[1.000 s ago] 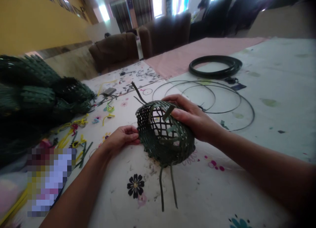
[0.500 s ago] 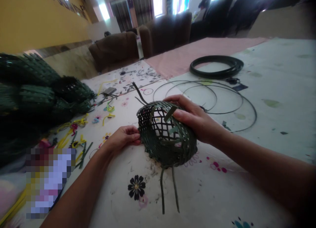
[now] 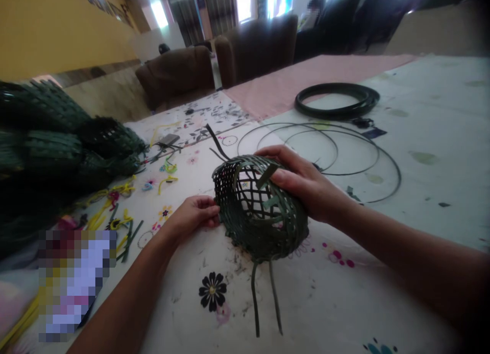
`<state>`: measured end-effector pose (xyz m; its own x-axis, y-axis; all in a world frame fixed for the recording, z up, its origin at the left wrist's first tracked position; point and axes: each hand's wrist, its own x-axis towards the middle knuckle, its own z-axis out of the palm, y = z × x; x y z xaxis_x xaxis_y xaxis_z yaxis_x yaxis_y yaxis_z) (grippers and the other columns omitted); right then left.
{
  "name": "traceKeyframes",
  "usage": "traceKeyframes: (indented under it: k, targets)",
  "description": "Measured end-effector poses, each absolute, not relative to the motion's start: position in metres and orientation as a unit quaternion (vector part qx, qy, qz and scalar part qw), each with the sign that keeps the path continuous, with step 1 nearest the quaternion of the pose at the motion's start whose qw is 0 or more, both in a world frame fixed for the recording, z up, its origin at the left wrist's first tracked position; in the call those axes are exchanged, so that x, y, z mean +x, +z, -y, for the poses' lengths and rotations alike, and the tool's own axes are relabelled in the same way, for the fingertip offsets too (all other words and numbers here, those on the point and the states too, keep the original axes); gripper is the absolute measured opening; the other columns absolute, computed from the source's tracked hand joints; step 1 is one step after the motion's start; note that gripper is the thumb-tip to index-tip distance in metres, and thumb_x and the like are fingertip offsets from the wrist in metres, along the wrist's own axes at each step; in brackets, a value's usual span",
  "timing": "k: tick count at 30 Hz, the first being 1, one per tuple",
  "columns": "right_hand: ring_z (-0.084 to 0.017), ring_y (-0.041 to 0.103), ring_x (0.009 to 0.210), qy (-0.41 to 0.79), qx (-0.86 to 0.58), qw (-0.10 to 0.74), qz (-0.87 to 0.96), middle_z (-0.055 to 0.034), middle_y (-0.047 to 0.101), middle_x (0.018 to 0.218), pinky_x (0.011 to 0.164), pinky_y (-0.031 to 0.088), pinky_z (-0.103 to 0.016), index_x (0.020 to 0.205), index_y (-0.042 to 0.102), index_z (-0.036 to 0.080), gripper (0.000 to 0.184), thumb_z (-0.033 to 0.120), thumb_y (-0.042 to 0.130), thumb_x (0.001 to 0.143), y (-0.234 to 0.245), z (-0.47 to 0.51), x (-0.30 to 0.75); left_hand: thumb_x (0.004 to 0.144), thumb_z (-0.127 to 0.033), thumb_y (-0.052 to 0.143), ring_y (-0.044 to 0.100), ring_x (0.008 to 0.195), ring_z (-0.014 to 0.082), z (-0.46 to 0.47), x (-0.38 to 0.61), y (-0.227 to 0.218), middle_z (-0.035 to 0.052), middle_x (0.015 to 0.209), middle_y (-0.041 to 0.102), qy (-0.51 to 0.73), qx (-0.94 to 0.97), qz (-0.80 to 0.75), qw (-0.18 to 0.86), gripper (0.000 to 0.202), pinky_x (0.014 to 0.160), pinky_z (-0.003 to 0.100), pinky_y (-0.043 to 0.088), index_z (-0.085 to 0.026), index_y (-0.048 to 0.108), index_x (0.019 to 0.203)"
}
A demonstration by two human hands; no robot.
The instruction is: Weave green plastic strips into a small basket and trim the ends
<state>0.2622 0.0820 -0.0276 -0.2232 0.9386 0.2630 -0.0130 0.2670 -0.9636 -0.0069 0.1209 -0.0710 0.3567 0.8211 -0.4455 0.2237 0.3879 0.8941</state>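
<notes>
A small dark green woven basket [image 3: 264, 241] lies tilted on the table, its opening facing me and a lattice base showing inside. Loose strip ends stick out at its top left and hang toward me from its lower rim. My right hand [image 3: 298, 183] grips the basket's upper right side, thumb on the rim by a short strip end. At the basket's left side, the fingers of my left hand [image 3: 201, 211] are pinched together against the weave; what lies between them is hidden.
Woven green baskets [image 3: 53, 144] are heaped at the left. Yellow and green strip scraps [image 3: 126, 236] lie near them, beside a blurred pixelated item [image 3: 76, 287]. A thick dark coil [image 3: 337, 101] and thin wire loops [image 3: 398, 175] rest at the right. Brown chairs [image 3: 256, 52] stand behind the table.
Hardly anything differs. The basket and both hands sit almost in the same place, and the strip ends hanging at the front have shifted slightly right and down in view.
</notes>
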Motion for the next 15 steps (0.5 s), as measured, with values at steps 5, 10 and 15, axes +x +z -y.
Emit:
traceKeyframes:
  k: [5,10,15]
  targets:
    - [-0.02,0.062,0.089,0.474,-0.374,0.501,0.62,-0.0067,0.064,0.115,0.074,0.053,-0.036,0.119,0.058,0.025,0.044,0.05,0.066,0.084,-0.027,-0.081,0.262,0.066,-0.035,0.08,0.052,0.052,0.0074,-0.12,-0.008,-0.067,0.0016,0.06,0.062,0.209,0.507,-0.524,0.651,0.03,0.06,0.023,0.045,-0.012,0.061,0.068]
    - [-0.022,0.063,0.095,0.472,-0.374,0.501,0.622,-0.0064,0.065,0.114,0.08,0.053,-0.039,0.118,0.058,0.025,0.043,0.05,0.067,0.083,-0.026,-0.08,0.261,0.067,-0.036,0.077,0.054,0.049,0.0092,-0.114,0.001,-0.058,0.0029,0.056,0.062,0.202,0.542,-0.563,0.59,0.029,0.051,0.02,0.039,-0.014,0.058,0.068]
    - [-0.023,0.062,0.099,0.464,-0.37,0.509,0.624,-0.0047,0.065,0.11,0.083,0.051,-0.038,0.113,0.058,0.025,0.041,0.05,0.068,0.082,-0.026,-0.08,0.261,0.067,-0.039,0.075,0.051,0.044,0.0092,-0.11,0.005,-0.054,0.0004,0.05,0.057,0.195,0.559,-0.587,0.553,0.031,0.046,0.019,0.035,-0.015,0.055,0.066]
